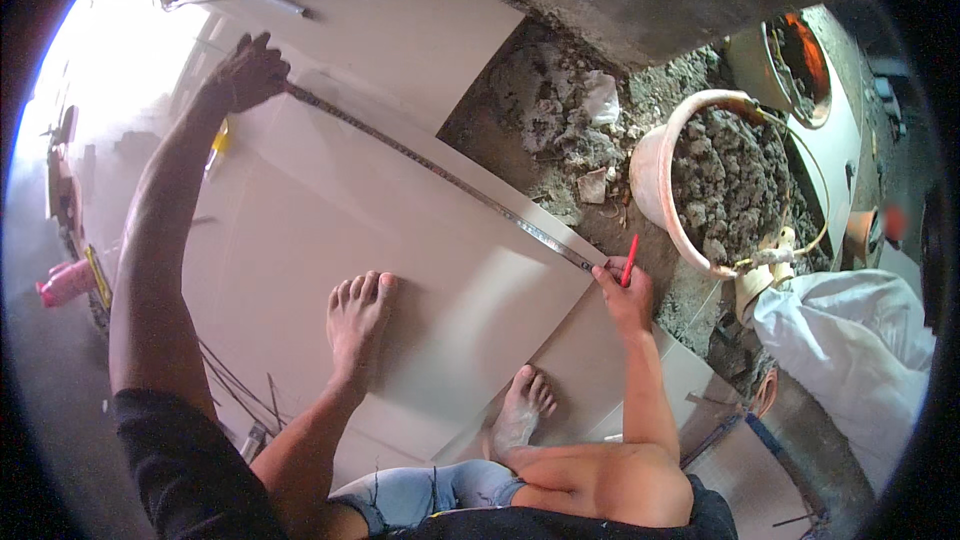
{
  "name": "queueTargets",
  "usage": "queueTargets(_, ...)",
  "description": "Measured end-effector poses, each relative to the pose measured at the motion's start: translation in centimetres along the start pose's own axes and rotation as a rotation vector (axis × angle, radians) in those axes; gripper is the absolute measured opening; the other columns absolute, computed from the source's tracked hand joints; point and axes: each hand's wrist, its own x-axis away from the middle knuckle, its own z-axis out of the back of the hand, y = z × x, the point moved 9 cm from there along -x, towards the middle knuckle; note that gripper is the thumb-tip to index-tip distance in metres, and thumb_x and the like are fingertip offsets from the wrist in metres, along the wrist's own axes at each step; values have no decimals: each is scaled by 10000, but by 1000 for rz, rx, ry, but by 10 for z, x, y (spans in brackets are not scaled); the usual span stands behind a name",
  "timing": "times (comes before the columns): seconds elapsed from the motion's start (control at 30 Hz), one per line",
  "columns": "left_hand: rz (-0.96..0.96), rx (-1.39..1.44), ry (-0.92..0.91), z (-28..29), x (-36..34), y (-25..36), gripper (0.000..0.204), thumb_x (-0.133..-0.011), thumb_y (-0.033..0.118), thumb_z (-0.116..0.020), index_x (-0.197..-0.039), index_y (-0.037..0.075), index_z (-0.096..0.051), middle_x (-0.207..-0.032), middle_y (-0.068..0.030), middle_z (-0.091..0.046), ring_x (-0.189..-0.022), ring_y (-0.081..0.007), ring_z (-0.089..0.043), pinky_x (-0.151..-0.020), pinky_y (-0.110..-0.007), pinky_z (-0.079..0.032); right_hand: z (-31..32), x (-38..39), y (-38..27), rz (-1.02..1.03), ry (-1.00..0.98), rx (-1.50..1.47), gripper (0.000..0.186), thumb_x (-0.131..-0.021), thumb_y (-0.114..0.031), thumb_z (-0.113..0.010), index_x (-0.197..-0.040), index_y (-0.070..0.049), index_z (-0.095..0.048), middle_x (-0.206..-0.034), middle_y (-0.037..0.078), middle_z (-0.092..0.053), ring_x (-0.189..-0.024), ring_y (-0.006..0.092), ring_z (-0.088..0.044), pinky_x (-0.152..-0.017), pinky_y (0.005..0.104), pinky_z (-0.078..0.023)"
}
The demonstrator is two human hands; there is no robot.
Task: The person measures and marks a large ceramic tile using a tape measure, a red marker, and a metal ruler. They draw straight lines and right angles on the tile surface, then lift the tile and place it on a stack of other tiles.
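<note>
The tape measure [440, 172] lies stretched along the far edge of the big beige tile [330, 230] on the floor. The left hand [248, 70] presses its far end down at the tile's far left corner, fingers spread flat on it. The right hand [622, 292] pins the near end at the tile's far right corner, its grip closed around a red pencil [630, 260] whose tip sits just beside the tape.

Both bare feet [358, 315] rest on the tile, which lies on top of another tile beneath it. If weight shifts, the top tile may slide and throw the reading off. The tape is held only at its ends, so it may bow or creep sideways along the edge if either hand eases. The bucket of mortar [700, 180] stands near the right hand, beyond the tile's right corner; an elbow swing could knock it.
</note>
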Motion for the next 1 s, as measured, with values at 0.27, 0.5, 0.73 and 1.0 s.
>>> queueTargets(0.27, 49, 22, 79, -4, -18, -9, 345, -1058, 501, -594, -1179, 215, -745, -1212, -16, -680, -1382, -276, -495, -1177, -494, -385, 3, 3, -1, -65, -7, -86, 404, -914, -126, -857, -1235, 20, -660, -855, 16, -685, -650, 71, -539, -562, 261, -422)
queueTargets(0.5, 98, 80, -40, -19, -15, -2, 419, -1074, 556, -552, -1194, 209, -753, -1209, -41, -688, -1380, -275, -503, -1179, -494, -396, 0, 6, -16, -117, -78, -22, 396, -926, -132, -857, -1221, 24, -645, -839, 1, -666, -601, 71, -509, -520, 261, -391)
queueTargets(0.73, 86, 101, 184, -29, 10, -1, 265, -1040, 392, -606, -1133, 166, -707, -1214, -112, -623, -1333, -373, -515, -1172, -561, -397, 4, 9, -20, 2, -46, 37, 366, -906, -135, -876, -1176, 13, -677, -859, 2, -679, -691, 68, -546, -606, 251, -427)
queueTargets(1.0, 23, 94, 73, -27, 3, 9, 298, -1079, 396, -577, -990, 163, -739, -1039, -54, -645, -1231, -271, -549, -1112, -473, -429, 1, 30, -35, 101, 135, 187, 340, -904, -137, -878, -1152, 37, -723, -1005, 103, -791, -891, 150, -713, -818, 304, -577)
